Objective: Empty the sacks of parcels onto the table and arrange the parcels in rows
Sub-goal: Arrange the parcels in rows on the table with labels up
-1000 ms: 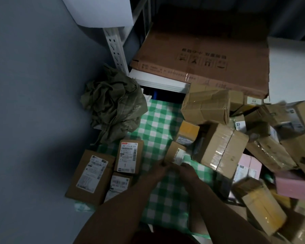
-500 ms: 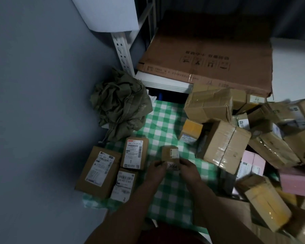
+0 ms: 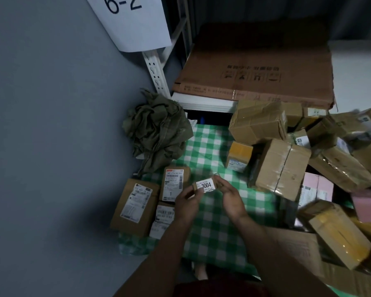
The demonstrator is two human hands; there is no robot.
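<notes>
A small brown parcel [image 3: 206, 185] with a white label reading 3004 is held above the green checked tablecloth [image 3: 210, 228]. My left hand [image 3: 187, 202] pinches its left end and my right hand [image 3: 231, 197] grips its right end. Three labelled parcels lie flat at the table's left: a large one [image 3: 135, 207], one marked 1 [image 3: 174, 182] and a smaller one [image 3: 162, 219] partly under my left forearm. A crumpled olive sack [image 3: 156, 129] lies at the back left. A jumbled heap of parcels [image 3: 283, 166] fills the right side.
A grey wall runs along the left. A white shelf post [image 3: 155, 76] carries a paper sign [image 3: 133, 20] reading 6-2. A big flat cardboard box [image 3: 257, 69] lies on the shelf behind the table. Pink boxes [image 3: 315, 189] sit in the heap.
Both hands lifted the small parcel from the heap's edge toward me and turned it, so its 3004 label now faces up. The camera view shifted slightly.
</notes>
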